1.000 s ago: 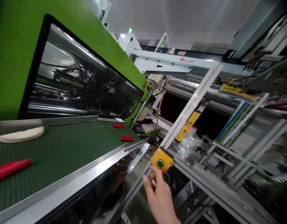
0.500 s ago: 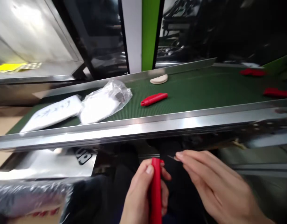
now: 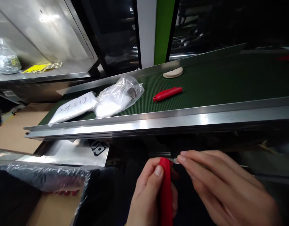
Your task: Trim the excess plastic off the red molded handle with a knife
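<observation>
where steel rails run, green conveyor belt (image 3: 205, 91)

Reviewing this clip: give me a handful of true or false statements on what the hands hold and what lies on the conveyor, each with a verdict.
1. The left hand grips a red handle. True.
2. The right hand is empty and flat on the belt. False: it pinches a small metal piece at the top end of the red handle, below the conveyor rail.
3. A second red handle lies on the green belt. True.
4. The clear plastic bag hangs off the belt's near rail. False: it lies on the belt, beside a white packet with handwriting.
5. A pale half-round piece sits near the belt's far edge. True.
</observation>
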Action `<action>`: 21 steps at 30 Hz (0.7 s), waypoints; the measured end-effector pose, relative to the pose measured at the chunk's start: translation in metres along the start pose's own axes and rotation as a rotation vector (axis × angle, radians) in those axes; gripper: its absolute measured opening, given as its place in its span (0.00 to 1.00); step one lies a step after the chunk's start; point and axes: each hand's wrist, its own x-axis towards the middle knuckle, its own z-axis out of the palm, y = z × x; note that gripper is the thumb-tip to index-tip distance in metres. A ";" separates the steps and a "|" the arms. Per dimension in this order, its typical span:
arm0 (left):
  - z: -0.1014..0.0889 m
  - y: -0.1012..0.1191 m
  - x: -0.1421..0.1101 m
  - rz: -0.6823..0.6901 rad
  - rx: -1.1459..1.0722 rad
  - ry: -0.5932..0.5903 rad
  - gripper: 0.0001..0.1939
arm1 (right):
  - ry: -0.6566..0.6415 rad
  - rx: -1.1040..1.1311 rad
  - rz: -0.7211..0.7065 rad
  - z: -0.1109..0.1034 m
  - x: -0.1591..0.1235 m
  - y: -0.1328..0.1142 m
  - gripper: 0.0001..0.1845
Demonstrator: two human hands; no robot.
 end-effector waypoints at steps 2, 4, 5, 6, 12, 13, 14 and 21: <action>0.000 0.000 -0.001 0.003 -0.006 -0.005 0.17 | -0.004 -0.012 0.010 -0.001 -0.002 -0.001 0.19; 0.000 -0.001 -0.001 0.005 -0.016 -0.007 0.17 | -0.010 -0.019 0.004 -0.001 -0.003 -0.002 0.19; 0.000 -0.001 -0.001 0.006 -0.022 -0.006 0.17 | -0.014 -0.019 -0.002 -0.001 -0.004 -0.002 0.19; 0.000 -0.002 -0.001 0.006 -0.028 -0.004 0.17 | -0.014 -0.021 -0.004 0.000 -0.004 -0.002 0.19; 0.002 -0.002 -0.001 0.013 -0.057 0.019 0.15 | -0.009 -0.044 -0.033 0.003 -0.004 -0.001 0.18; 0.003 -0.002 -0.001 0.016 -0.057 0.020 0.15 | -0.003 -0.045 -0.044 0.003 -0.003 0.000 0.17; 0.003 -0.002 -0.001 0.016 -0.054 0.020 0.15 | 0.004 -0.046 -0.050 0.003 -0.003 0.000 0.17; 0.000 -0.002 0.001 -0.025 -0.025 0.003 0.17 | 0.004 -0.046 -0.065 0.004 -0.002 0.001 0.15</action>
